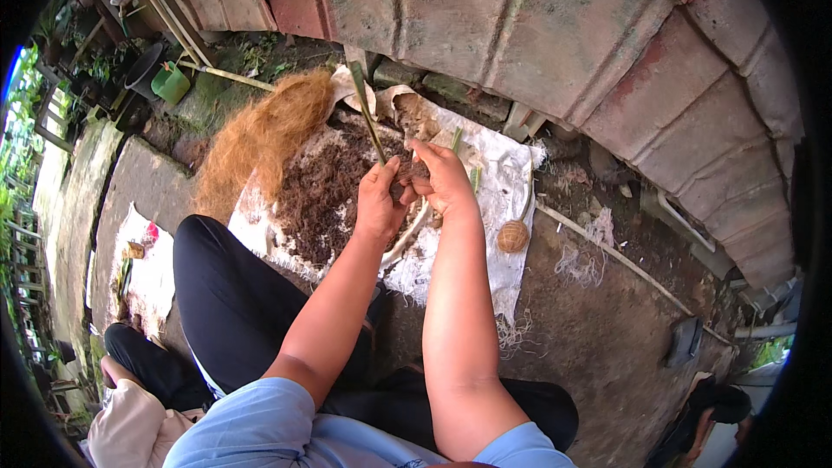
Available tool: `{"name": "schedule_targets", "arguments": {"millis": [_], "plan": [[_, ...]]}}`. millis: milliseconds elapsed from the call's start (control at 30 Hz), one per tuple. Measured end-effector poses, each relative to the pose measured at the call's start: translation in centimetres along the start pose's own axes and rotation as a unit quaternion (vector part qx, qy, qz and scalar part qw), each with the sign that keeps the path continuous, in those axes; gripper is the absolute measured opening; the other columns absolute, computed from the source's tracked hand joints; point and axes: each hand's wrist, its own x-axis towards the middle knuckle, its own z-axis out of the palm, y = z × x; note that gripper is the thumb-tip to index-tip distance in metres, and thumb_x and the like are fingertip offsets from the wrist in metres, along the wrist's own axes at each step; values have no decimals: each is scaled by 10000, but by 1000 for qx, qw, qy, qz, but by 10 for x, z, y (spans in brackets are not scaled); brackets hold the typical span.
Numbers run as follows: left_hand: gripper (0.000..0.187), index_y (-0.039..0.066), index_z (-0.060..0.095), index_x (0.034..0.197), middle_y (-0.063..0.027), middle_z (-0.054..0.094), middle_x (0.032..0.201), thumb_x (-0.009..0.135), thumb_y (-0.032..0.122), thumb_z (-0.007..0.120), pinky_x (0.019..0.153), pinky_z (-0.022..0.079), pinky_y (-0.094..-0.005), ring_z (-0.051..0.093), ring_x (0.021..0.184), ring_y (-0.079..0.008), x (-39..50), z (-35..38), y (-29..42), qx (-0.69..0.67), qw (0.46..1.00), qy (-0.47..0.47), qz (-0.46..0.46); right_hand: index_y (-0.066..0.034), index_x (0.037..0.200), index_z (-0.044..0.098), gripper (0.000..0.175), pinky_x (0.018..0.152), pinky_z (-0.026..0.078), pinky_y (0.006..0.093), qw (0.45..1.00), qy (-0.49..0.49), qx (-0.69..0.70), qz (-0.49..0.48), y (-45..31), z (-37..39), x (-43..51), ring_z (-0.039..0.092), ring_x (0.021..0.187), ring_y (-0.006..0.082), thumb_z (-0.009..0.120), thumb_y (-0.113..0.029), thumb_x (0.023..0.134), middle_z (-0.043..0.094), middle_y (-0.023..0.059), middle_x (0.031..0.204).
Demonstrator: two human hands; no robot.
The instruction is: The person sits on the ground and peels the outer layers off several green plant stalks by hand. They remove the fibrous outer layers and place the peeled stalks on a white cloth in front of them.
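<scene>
Between both hands, above a white woven sack (504,294), is a small dark clump of soil or root material (416,172). My left hand (378,198) pinches it from the left, with the base of a long green leaf (368,110) rising beside the thumb. From the right, my right hand (445,179) holds the clump, thumb and forefinger close to its top. Fingers hide much of it. Loose dark brown fibrous soil (312,214) lies on the sack. A round ball wrapped in brown fibre (513,236) rests near the sack's right edge.
Orange-brown coconut-like fibre (260,136) is heaped left of the soil. A green plastic container (170,83) and a dark bucket (143,70) stand farther back. Corrugated roofing sheets (455,19) overhang the top. A thin pole (624,260) lies at right. Other people sit at lower left and lower right.
</scene>
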Motion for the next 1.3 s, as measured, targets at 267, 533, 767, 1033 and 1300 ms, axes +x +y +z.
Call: {"name": "schedule_targets", "arguments": {"millis": [267,533,767,1033,1300], "plan": [[236,82,519,1009,-114,580,888,1039,316,508,471,369,-267,502,609,-193,5,-20,11,-161,986,29,21,-49,941,584,381,422,276,256,996,76,-52,-23,-5,-22,2,366,466,105,652,-419,1001,429,3,673],[125,102,526,1132,-66,604,868,1046,193,528,483,400,-265,536,662,-155,2,-23,31,-3,997,70,36,-41,1315,588,492,783,643,386,976,-88,-182,83,16,-6,4,704,808,230,514,-453,1058,661,136,1208],[82,139,514,1045,-19,527,741,1021,175,584,443,280,-249,406,535,-107,-2,-20,37,-58,997,50,-10,-37,1391,556,673,796,615,426,968,-72,-223,89,17,1,-2,665,948,229,447,-599,1037,588,137,1353],[180,118,501,1010,-24,582,746,978,137,677,427,343,-246,489,514,-111,5,-11,37,81,995,39,34,-38,1340,608,756,746,585,343,985,-114,-130,12,10,20,-11,637,905,159,430,-690,1001,658,95,1188],[133,50,512,1074,-119,654,861,982,81,602,417,427,-281,578,575,-172,1,-10,55,47,999,-5,-9,-11,1275,650,683,606,540,242,982,-160,-98,8,4,30,-13,549,687,71,463,-618,1026,617,12,899]]}}
